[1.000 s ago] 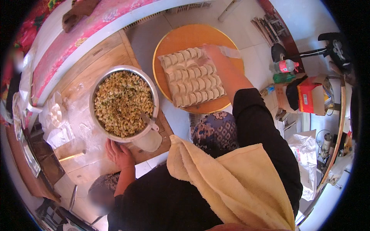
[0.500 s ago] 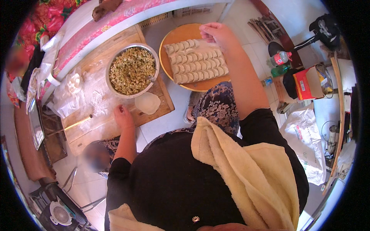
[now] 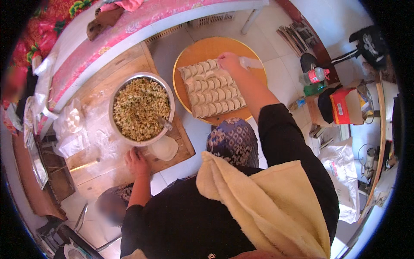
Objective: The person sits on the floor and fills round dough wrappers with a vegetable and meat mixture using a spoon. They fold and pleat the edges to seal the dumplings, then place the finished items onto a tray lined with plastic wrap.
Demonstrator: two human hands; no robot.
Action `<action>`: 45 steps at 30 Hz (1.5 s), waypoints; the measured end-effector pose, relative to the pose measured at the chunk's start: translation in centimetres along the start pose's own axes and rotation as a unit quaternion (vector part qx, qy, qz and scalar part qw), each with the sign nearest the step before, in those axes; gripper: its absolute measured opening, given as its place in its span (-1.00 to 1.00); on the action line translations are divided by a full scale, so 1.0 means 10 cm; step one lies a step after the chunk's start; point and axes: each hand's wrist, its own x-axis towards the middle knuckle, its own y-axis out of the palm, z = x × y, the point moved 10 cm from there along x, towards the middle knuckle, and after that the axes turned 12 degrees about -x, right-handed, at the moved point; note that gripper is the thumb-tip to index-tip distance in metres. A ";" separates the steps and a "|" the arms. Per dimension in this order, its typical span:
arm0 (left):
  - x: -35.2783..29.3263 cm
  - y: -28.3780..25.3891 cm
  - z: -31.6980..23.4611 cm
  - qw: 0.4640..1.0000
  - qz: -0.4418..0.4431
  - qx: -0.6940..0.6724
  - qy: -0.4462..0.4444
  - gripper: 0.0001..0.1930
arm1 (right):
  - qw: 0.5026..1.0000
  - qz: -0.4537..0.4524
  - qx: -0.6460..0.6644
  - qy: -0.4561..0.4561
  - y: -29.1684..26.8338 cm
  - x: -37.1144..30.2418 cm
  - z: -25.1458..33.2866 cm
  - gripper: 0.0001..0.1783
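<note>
My left hand (image 3: 137, 162) lies on the floury wooden board (image 3: 183, 144), its fingers stretched forward below a metal bowl (image 3: 172, 103) of chopped filling (image 3: 140, 108). To its right, a round dough wrapper (image 3: 164, 149) lies flat by the bowl's rim. A spoon handle (image 3: 165, 124) rests at the bowl's right side. Farther right, my right hand (image 3: 228, 61) reaches down to the far row of dumplings (image 3: 214, 95) on a round orange board (image 3: 185, 54). Its fingers are closed at the row's right end; whatever they hold is hidden.
A small pile of white dough pieces (image 3: 73, 121) and a thin rolling stick (image 3: 84, 166) lie left on the wooden board. My knee (image 3: 233, 140) is close to the round board. Plastic bottles (image 3: 317, 75) and an open carton (image 3: 349, 103) stand right. A yellow towel (image 3: 263, 203) hangs over me.
My right hand has come down from above the round board's far edge to the end of the far dumpling row. My left hand's fingers, curled before, now lie stretched on the board.
</note>
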 end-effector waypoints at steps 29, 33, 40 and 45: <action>0.01 0.10 0.12 0.996 0.071 -0.020 -0.047 -0.66 | 0.971 -0.020 -0.239 0.006 0.59 0.51 0.02 -0.79; 0.01 0.12 0.15 0.996 0.078 -0.010 -0.049 -0.65 | 0.975 -0.053 -0.217 -0.008 0.46 0.43 0.00 -0.74; 0.00 0.15 0.16 0.991 0.098 -0.032 -0.083 -0.62 | 0.986 -0.034 -0.127 0.102 0.37 0.40 -0.56 -0.69; 0.02 0.14 0.14 0.994 0.081 -0.025 -0.063 -0.63 | 0.993 -0.042 -0.081 0.074 0.65 0.54 -0.70 -0.65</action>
